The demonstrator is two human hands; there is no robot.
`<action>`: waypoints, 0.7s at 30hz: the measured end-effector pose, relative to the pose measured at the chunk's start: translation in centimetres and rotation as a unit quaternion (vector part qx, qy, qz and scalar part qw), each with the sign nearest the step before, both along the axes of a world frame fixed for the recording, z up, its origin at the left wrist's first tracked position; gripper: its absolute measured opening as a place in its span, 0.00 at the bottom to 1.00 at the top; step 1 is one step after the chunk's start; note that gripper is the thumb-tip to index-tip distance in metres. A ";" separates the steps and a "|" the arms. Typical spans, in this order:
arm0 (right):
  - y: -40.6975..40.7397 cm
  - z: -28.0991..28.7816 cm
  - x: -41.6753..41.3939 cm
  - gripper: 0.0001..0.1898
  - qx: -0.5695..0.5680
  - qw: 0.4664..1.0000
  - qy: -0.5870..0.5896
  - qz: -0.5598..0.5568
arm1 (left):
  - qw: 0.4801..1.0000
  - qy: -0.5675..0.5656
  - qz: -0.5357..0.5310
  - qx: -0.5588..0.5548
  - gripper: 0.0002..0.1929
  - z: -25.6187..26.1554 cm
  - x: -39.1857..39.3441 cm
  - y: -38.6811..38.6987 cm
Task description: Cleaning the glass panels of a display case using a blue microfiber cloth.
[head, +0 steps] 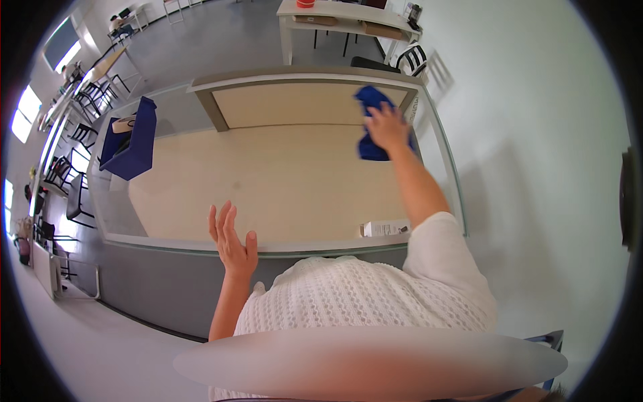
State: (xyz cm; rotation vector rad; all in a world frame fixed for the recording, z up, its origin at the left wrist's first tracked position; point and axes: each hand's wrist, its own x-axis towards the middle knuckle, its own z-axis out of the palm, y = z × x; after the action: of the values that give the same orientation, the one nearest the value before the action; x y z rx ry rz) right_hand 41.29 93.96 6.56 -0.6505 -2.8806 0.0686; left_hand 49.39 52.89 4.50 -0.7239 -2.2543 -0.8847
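A dark blue cloth (372,145) lies bunched near the far right corner of a glass-topped display counter (261,191). On top of it is my right hand (388,125), palm down and slightly blurred, with the arm stretched out; the finger grip is partly hidden. Over the counter's near edge, my left hand (235,243) is raised with its thumb away from the fingers and nothing in it. Well to the left of the cloth stands a dark blue open bin (138,145), which holds a roll of tape (124,124) and a dark item I cannot make out.
A small white printed box (386,228) shows near the counter's front right. The counter's glass rim (447,145) runs close to a white wall (532,151). Beyond are a white table (346,27), a chair (377,64) and a seated person (119,26) far off.
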 end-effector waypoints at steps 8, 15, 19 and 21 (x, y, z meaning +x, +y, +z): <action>9.3 -0.5 7.3 0.26 -0.008 0.983 -0.046 -0.179 | 0.999 -0.020 0.021 -0.024 0.24 -0.4 0.3 -1.2; 4.3 -0.5 4.7 0.26 0.003 0.993 -0.037 -0.112 | 0.999 -0.045 -0.023 0.017 0.26 0.3 0.0 -0.9; -5.4 -1.2 0.6 0.24 0.072 0.989 -0.048 0.117 | 0.998 -0.052 -0.013 0.019 0.27 -0.5 0.0 -0.7; -11.4 -1.4 0.2 0.23 0.043 0.977 0.006 0.209 | 0.997 -0.060 -0.031 0.021 0.27 -0.2 0.6 -0.6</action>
State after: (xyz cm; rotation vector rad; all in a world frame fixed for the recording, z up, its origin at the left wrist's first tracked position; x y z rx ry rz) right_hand 41.53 82.57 5.12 -0.0220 -2.9372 0.0041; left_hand 49.97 52.29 4.34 -0.7427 -2.3217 -1.0268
